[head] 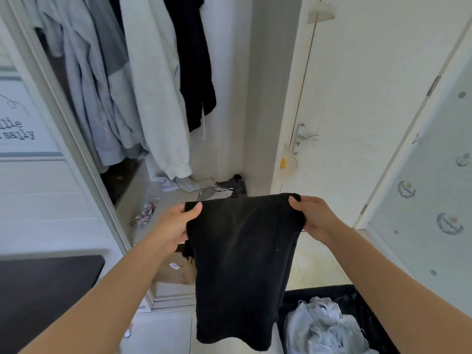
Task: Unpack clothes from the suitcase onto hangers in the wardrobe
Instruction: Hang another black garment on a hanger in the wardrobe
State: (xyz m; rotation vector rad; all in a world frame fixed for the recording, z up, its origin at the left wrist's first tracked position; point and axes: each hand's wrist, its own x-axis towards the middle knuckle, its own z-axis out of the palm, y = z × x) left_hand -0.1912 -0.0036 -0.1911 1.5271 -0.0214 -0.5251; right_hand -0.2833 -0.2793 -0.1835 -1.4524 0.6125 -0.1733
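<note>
Fingers (309, 223) of both hands curl round the top edge of a black soft-knit garment (245, 264), thumbs pressed on its front face, as a person holds it spread out before an open wardrobe. The left hand (173, 223) grips the left corner and the right hand (316, 215) the right corner. The cloth hangs straight down between two bare forearms, its lower hem free in the air. The garment is held outside both suitcase and wardrobe, not yet on a hanger.

Just below and to the right of the hem, a black open suitcase (357, 293) lies on the floor, with crumpled pale blue clothes (324, 325) heaped inside it. Partly hidden behind the garment's left edge, a brown cardboard box (176, 273) stands at the foot of the tall white wardrobe (229, 98).

Inside the wardrobe hang pale grey-blue shirts (89, 98), a long light grey sweatshirt (153, 85) and a black hanging top (194, 60), side by side from left to right. Beneath them a loose heap of white and grey clothes (201, 186) lies on the wardrobe's bottom.

To the right stands a white panelled door (357, 85) with a silver lever handle (302, 136). Cream floor tiles (309, 256) show between door and suitcase. At lower left lies a dark flat surface (38, 290); what it is cannot be told.
</note>
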